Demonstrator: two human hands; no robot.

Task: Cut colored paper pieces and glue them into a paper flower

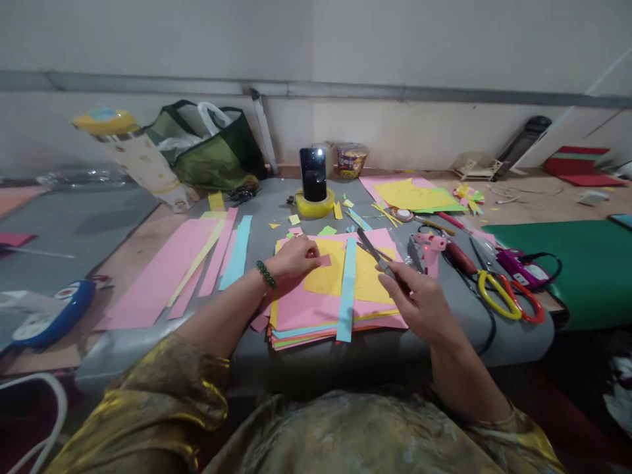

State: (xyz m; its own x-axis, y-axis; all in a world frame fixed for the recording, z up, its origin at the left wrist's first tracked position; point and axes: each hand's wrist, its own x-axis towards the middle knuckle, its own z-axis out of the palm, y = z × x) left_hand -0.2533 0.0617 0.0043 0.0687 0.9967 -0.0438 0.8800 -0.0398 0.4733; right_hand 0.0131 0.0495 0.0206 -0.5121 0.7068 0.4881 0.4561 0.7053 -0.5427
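L hand (299, 258) has a lil pink piece (325, 261) pinched over the yellow paper (368, 280), R hand (417, 296) grips a dark-bladed tool (374, 247), so imo aim it away from the pinch b4 cutting.

Papercraft workspace, with a coloured paper stack (301, 320), pink glue gun (431, 247) and scissors (514, 312) on a worktable (263, 245).

Lettering (351, 160) on the purple cup (351, 170) is too blurred to read.
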